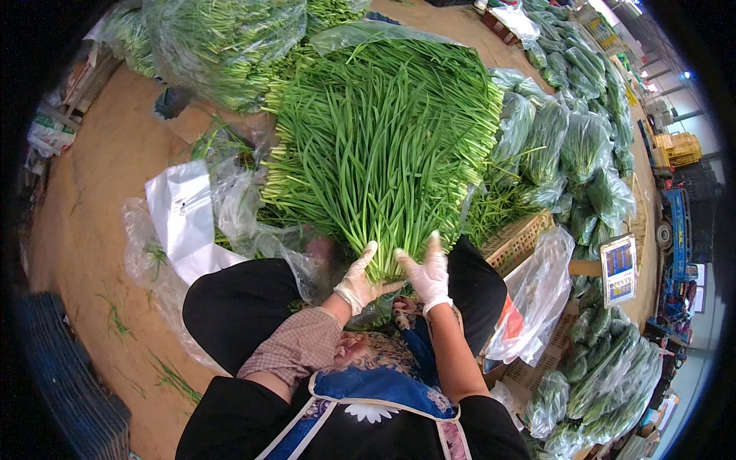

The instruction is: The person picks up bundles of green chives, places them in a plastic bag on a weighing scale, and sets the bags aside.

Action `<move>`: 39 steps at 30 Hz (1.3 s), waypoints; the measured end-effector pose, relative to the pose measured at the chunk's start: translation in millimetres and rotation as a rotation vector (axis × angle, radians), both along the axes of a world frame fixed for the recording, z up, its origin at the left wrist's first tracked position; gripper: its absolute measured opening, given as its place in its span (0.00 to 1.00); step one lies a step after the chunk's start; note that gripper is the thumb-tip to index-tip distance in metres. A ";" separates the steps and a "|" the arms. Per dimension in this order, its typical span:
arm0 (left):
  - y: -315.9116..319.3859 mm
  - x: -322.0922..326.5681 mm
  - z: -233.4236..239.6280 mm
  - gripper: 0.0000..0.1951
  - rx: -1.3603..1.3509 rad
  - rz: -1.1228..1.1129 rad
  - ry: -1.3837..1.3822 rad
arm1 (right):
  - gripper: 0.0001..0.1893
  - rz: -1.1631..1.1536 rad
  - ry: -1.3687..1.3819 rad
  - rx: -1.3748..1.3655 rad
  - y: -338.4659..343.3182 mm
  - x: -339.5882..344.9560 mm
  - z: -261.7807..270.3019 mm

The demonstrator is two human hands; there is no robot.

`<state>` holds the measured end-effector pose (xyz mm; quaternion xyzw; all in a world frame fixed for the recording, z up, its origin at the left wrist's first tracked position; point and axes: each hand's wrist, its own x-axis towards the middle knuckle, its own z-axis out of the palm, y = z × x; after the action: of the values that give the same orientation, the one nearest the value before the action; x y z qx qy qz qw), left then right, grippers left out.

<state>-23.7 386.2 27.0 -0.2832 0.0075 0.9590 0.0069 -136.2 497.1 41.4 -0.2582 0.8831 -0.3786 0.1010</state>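
Observation:
A large heap of garlic chives (pixel 385 126) fills the space before me, green leaves in the middle and pale stem ends along both sides. At the near edge a loose bunch of chives (pixel 382 247) fans out over the heap, its stem ends towards me. My left hand (pixel 359 282), in a thin white glove, holds those stems, thumb on top and fingers reaching under. My right hand (pixel 426 273), also gloved and slightly blurred, is at the right side of the stems with thumb and fingers spread. Clear plastic film (pixel 379 34) lies at the heap's far edge.
Bagged greens (pixel 586 138) are piled along the right. A plastic crate (pixel 514 241) and a scale display (pixel 618 270) stand right of my knee. White sheeting (pixel 184 213) and crumpled clear plastic (pixel 236 201) lie on the left. A large plastic-covered bundle (pixel 230 46) stands far left.

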 end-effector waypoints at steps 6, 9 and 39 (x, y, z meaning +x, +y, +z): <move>2.3 -5.8 -0.4 0.21 0.043 0.048 -0.089 | 0.13 0.249 -0.026 0.342 -31.9 5.8 43.4; -0.4 -3.1 -11.2 0.21 0.006 0.038 -0.159 | 0.06 0.317 -0.209 -0.005 -24.3 19.3 40.3; -0.5 -6.7 -2.1 0.14 -0.255 -0.023 -0.103 | 0.07 0.193 -0.269 -0.237 -8.7 8.6 60.3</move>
<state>-30.5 385.7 24.9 -0.3307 0.1321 0.9343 -0.0174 -127.6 488.3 101.7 -0.2986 0.7820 -0.4997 0.2227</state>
